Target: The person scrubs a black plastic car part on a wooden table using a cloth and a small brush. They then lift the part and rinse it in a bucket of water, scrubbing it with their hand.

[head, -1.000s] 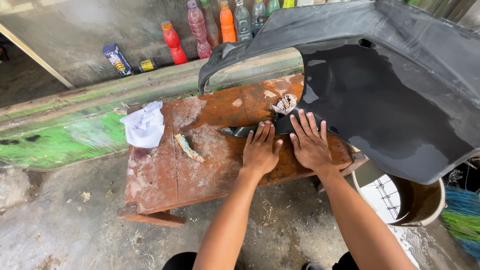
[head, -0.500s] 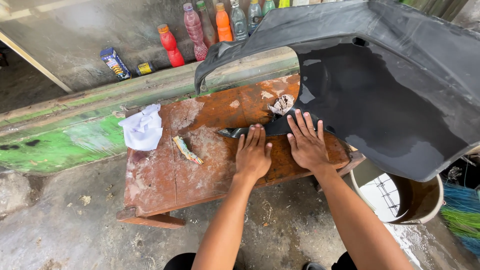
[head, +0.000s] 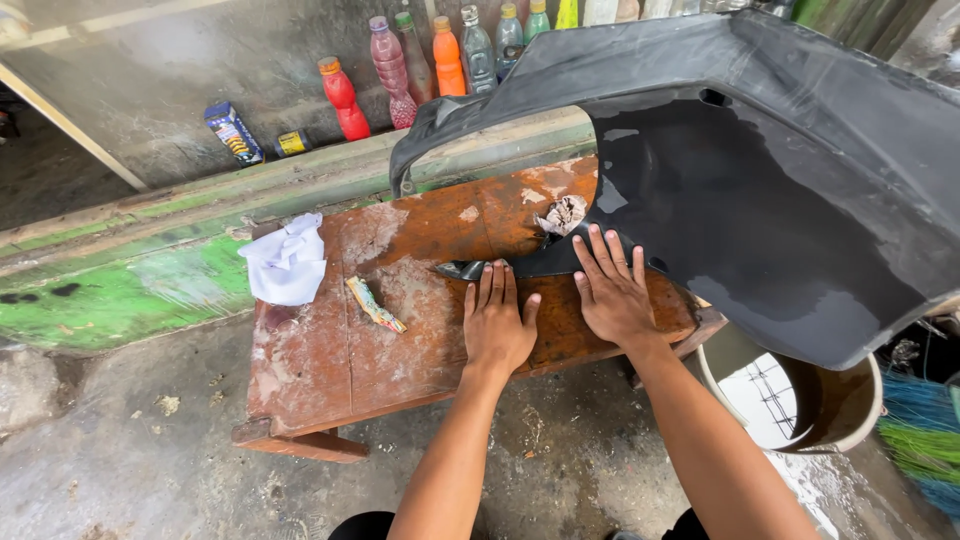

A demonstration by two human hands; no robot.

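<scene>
A large black plastic car bumper (head: 760, 190) lies across the right end of a worn rust-coloured wooden table (head: 330, 350). Its thin lower edge (head: 500, 268) runs out onto the tabletop. My left hand (head: 497, 322) lies flat, palm down, with its fingertips at that edge. My right hand (head: 612, 290) is pressed flat beside it, fingers spread, fingertips on the bumper's edge. Neither hand grips anything. A crumpled dirty rag (head: 562, 214) sits just beyond my right hand under the bumper.
A white cloth (head: 287, 264) and a small worn strip (head: 374, 304) lie on the table's left half. Several coloured bottles (head: 420, 60) stand along the wall behind a green ledge (head: 130, 290). A bucket of water (head: 790, 400) stands at the table's right end.
Both hands have slid a little along the tabletop toward the bumper's edge while staying flat. The view has shifted slightly.
</scene>
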